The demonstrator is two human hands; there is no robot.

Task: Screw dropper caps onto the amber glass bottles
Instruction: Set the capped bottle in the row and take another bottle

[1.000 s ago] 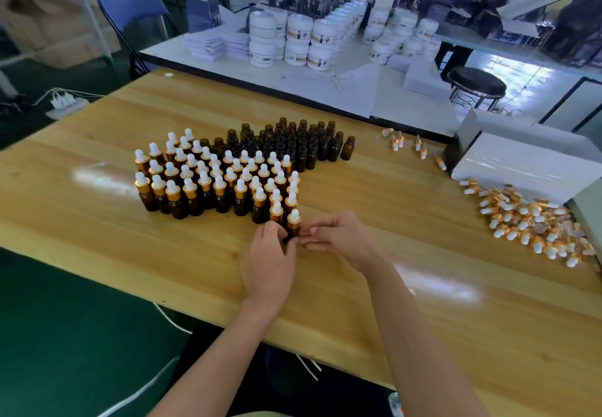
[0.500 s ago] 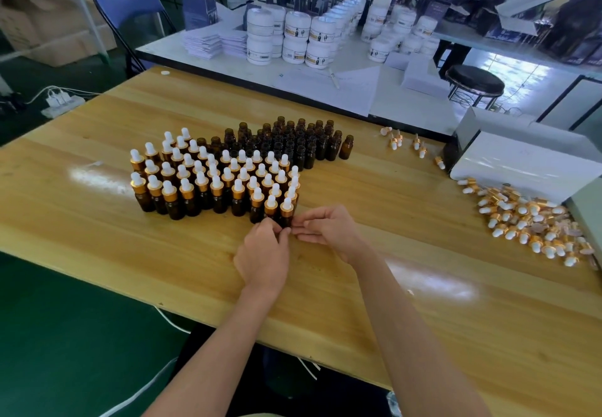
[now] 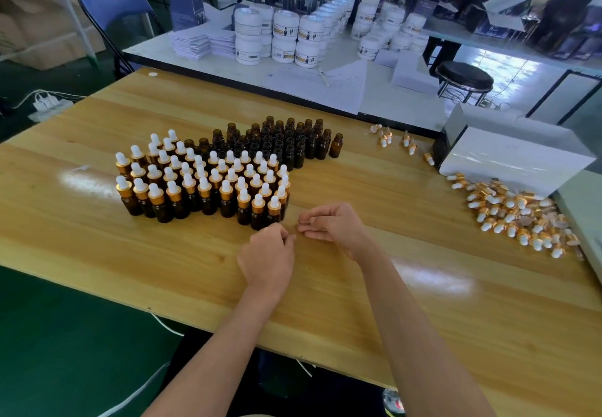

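Wooden counter (image 3: 325, 302): capped amber bottles (image 3: 202, 188) cluster before uncapped bottles (image 3: 283, 143), dropper caps (image 3: 514, 218) heaped right. Right hand (image 3: 335, 226) lies near, fingers (image 3: 309, 221) relaxed, empty; left hand (image 3: 267, 253) curled, contents untellable.

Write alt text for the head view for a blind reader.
A left hand and right hand sit side by side just in front of capped amber bottles on a wooden table; uncapped bottles stand behind, loose dropper caps lie heaped at right.
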